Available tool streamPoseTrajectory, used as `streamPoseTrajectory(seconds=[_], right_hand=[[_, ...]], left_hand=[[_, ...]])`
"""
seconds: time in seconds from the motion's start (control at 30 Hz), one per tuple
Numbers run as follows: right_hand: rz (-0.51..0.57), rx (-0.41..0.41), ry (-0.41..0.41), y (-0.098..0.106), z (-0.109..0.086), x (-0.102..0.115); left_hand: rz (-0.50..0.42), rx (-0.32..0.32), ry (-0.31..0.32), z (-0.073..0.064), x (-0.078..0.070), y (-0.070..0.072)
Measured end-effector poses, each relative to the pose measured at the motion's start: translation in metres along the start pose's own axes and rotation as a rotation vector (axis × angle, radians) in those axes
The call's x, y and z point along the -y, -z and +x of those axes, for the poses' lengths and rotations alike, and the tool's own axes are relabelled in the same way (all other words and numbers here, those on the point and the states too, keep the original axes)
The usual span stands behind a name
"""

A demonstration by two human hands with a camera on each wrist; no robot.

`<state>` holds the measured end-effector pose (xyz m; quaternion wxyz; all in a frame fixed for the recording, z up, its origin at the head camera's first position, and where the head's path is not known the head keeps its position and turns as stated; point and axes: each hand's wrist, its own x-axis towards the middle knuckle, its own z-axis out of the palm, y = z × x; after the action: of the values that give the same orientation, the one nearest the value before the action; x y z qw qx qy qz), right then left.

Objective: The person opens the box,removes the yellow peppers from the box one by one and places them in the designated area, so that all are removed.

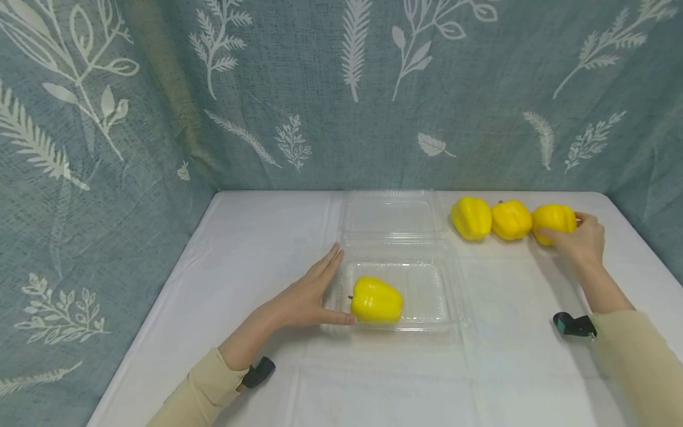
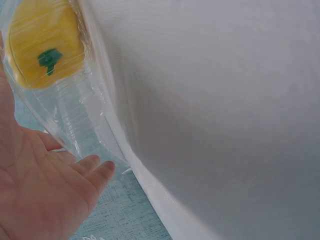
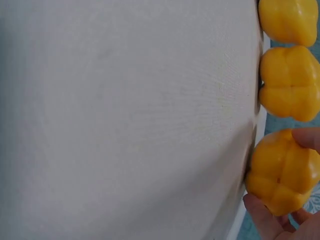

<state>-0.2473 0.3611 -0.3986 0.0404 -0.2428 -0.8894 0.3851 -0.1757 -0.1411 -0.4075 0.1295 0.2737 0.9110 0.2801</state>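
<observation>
My right hand grips the rightmost yellow bell pepper, which sits at the end of a row at the back right. The right wrist view shows thumb and fingers on opposite sides of that pepper. A clear plastic clamshell box lies with its lid folded back. Inside its near-left part another yellow bell pepper rests on its side, its green stem facing left. Spread along the box's left side is my left hand, fingers straight, thumb at the front left corner.
Two more yellow bell peppers, a left one and a middle one, stand beside the gripped one. A white cloth covers the table. Behind it hangs a blue-green leaf-patterned curtain.
</observation>
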Motion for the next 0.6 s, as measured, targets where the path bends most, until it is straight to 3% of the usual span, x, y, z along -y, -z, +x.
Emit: streamPoseTrajectory(seconds=[0.6], right_hand=[[-0.105,-0.004,0.055,-0.0029,0.0067,0.0000]], left_hand=[[-0.003,-0.004,-0.013,-0.0007,0.0009,-0.0001]])
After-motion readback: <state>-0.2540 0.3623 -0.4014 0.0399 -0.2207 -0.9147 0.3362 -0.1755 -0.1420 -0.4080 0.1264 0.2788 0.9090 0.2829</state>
